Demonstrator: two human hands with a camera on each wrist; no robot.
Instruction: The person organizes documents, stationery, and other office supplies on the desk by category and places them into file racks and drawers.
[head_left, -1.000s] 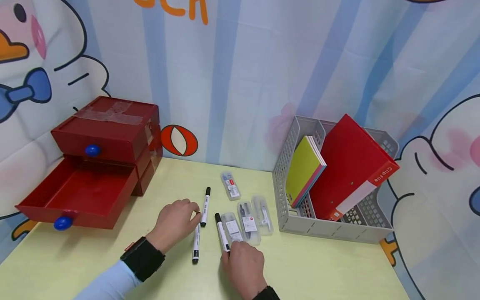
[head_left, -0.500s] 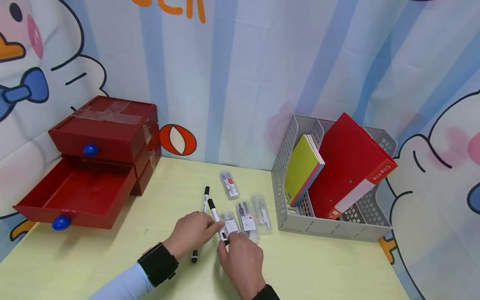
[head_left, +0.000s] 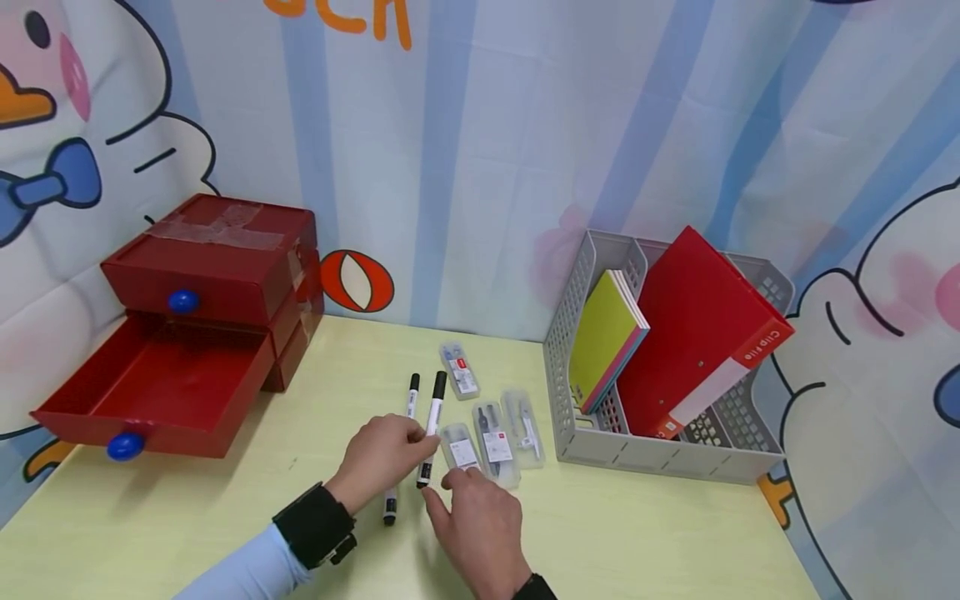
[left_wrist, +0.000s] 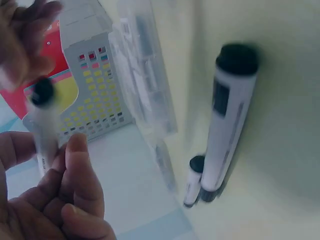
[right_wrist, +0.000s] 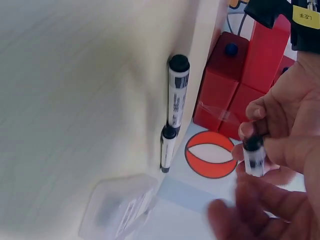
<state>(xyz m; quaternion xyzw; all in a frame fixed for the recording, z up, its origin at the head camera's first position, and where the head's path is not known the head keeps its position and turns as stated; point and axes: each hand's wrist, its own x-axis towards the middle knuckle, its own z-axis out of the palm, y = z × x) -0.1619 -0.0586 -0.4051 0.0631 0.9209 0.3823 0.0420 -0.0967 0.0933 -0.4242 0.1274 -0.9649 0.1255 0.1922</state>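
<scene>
In the head view my left hand (head_left: 384,458) pinches a white marker (head_left: 435,408) with black ends between thumb and fingers. The marker stands out past the fingertips on both sides, raised off the table. Close by on the right, my right hand (head_left: 483,529) has its thumb and fingers spread apart near the marker's lower end, holding nothing. Two more markers lie end to end on the table below my left hand: the nearer marker (left_wrist: 227,115) and the farther marker (right_wrist: 168,149). My left hand partly hides both in the head view.
Several clear plastic cases, such as this case (head_left: 496,443), lie right of the markers. A grey basket (head_left: 675,462) holds a red file folder (head_left: 697,342) and notebooks (head_left: 609,342). At left, a red drawer box (head_left: 210,267) has one drawer (head_left: 165,375) pulled out.
My left hand has moved right from the markers on the table and taken the marker from my right hand. My right hand has let go, and the marker has swung more upright, slightly left.
</scene>
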